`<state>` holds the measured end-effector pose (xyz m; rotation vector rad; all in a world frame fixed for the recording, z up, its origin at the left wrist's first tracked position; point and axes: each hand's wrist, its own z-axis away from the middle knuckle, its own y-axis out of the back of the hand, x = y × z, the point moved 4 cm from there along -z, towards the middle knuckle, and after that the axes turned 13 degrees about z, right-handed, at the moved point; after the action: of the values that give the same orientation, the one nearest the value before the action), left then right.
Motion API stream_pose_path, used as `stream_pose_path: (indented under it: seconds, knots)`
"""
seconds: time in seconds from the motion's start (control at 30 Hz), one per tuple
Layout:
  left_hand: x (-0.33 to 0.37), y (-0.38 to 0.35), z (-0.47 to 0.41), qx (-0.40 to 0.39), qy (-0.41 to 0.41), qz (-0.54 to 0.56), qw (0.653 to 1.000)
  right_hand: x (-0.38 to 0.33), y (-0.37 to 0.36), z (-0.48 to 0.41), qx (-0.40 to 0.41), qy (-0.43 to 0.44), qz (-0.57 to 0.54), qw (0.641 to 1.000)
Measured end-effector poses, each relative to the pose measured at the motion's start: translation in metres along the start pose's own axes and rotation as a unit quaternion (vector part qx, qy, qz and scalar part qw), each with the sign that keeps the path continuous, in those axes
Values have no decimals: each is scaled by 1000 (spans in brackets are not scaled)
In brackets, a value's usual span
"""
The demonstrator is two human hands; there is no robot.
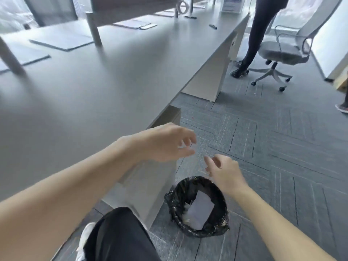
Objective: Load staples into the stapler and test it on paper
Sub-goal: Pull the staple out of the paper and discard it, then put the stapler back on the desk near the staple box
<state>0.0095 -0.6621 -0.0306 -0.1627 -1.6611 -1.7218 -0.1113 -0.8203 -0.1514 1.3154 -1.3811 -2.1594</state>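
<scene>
White paper inside black-lined bin

Bystander cut off at top, L hand fingers blurred

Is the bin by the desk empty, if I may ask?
No, a white paper lies inside the bin, against its black liner.

A long grey desk on the left, with a raised shelf on metal legs. Grey carpet squares all over the floor. A white chair on wheels far back, near the desk. A round bin with a black bag on the carpet, beside the desk. Bright windows far left.
</scene>
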Motion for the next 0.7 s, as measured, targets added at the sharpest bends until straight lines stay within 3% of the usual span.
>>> stream_pose_path:
  seconds: [0.1, 0.2, 0.33, 0.5, 0.7]
  knots:
    - [9, 46, 44, 104, 9, 86, 991, -36, 24, 12, 45, 37, -70, 996]
    - [3, 76, 96, 202, 17, 95, 975, -85, 36, 24, 64, 93, -116, 987]
    - [-10, 95, 171, 276, 56, 95, 955, -166, 35, 47, 59, 186, -166, 967]
    - [-43, 119, 288, 362, 118, 73, 922, -278, 3, 80, 3, 279, -211, 937]
    - [-83, 126, 455, 474, 217, 54, 852, -401, -75, 137, -101, 373, -269, 882]
